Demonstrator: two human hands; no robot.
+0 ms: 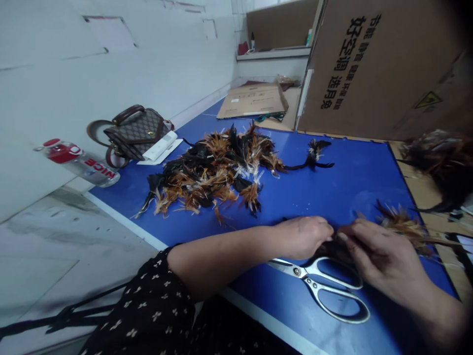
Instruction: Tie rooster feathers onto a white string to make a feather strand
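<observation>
My left hand (305, 237) is closed, its fingertips pinched together above the blue table. Close by on its right, my right hand (384, 256) is closed too, thumb against forefinger. Dark feathers (332, 250) show between and under the two hands, and both pinch at them; the exact spot of the grip is hidden by the fingers. Silver scissors (296, 271) lie just below the hands, handles toward the right and blade tips under my left wrist. Brown feathers (401, 224) lie beyond my right hand.
A heap of brown and black feather bunches (207, 172) spreads over the blue table (314, 192), with one bunch (314, 153) apart. A handbag (138, 130) and bottle (79, 162) stand at left. Flat cardboard (254, 101) lies behind; a cardboard panel (373, 74) rises right. More feathers (443, 167) lie far right.
</observation>
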